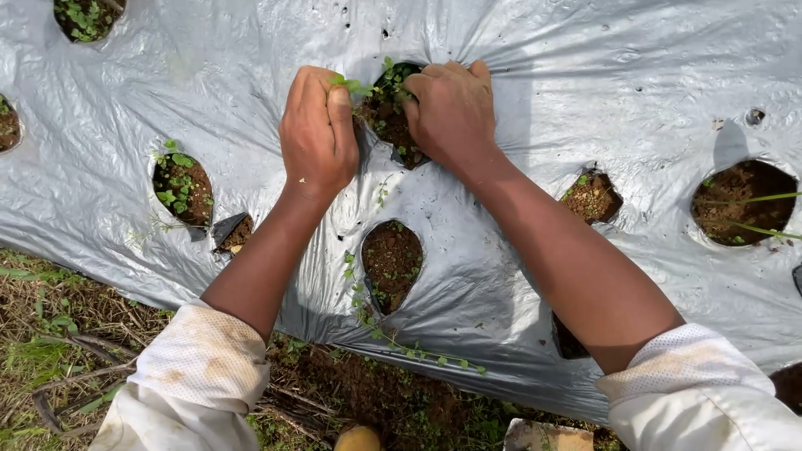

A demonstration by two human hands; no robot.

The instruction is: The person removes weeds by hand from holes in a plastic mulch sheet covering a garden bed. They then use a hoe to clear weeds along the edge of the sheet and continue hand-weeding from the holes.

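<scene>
Weeds (386, 100) in plastic-sheet (585, 75) hole, left hand (317, 134) grip clamped on sprig (small), right hand (451, 108) fingertips hidden, grip unclear

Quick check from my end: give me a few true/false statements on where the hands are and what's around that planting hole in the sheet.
1. The left hand pinches a small green weed. True.
2. The right hand rests far from any hole. False: its fingers are at the weedy hole.
3. The plastic sheet is grey-silver. True.
4. The hole nearer the person is covered by a hand. False: it lies open between the forearms.
</scene>
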